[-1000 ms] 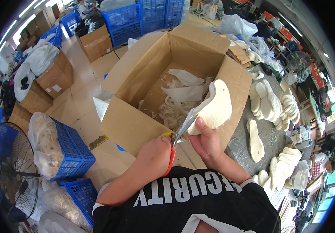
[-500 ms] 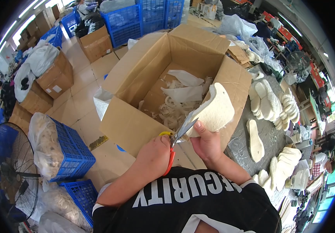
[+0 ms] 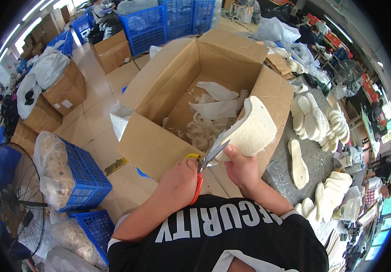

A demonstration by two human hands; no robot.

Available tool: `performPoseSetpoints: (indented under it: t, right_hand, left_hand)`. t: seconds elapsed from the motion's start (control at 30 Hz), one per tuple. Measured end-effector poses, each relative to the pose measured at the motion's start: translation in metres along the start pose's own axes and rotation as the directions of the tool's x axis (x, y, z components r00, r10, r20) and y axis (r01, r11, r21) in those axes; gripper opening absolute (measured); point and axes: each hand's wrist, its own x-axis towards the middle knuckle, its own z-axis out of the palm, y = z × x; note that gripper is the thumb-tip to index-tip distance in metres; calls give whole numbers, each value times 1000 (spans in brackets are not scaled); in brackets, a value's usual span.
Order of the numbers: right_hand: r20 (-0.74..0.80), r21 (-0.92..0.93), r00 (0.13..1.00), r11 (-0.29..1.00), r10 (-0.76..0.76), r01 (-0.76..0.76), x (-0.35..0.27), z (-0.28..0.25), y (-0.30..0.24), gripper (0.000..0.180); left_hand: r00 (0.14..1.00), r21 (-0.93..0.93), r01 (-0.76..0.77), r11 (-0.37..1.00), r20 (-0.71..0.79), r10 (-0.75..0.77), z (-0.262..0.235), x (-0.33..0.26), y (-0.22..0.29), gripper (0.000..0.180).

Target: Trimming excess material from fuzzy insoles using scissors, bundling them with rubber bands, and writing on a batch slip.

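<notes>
Gripped firmly in the left hand, the scissors with their yellow and red handles are being worked along the near edge of a cream felt insole, fingers closed through the loops and the blades parted around the material. That insole is being pinched at its near end by the right hand, thumb pressed on top, and is being held tilted up over the near right corner of the open cardboard box. Pale offcuts are being caught inside the box, so the cut is best kept above the opening and not over the floor. For a clean edge, the piece should probably be turned into the blades rather than the scissors being swung, and the thumb is being kept just beside the cutting line, which looks risky. Finished insoles are lying in rows on the grey table to the right, well apart from the blades.
</notes>
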Motion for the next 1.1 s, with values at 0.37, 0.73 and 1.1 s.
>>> performPoseSetpoints:
  t: [0.37, 0.73, 1.1]
  right_hand:
    - [-23, -144, 999, 989, -40, 37, -1, 4, -2, 35]
    - [28, -327, 1000, 945, -4, 13, -5, -3, -1, 54]
    - [92, -481, 987, 862, -129, 157, -4, 0, -7, 32]
  left_hand:
    - [982, -119, 68, 990, 185, -46, -15, 1, 3, 23]
    - [994, -115, 45, 992, 102, -33, -3, 0, -6, 27]
    - [989, -142, 49, 989, 148, -27, -9, 5, -2, 23]
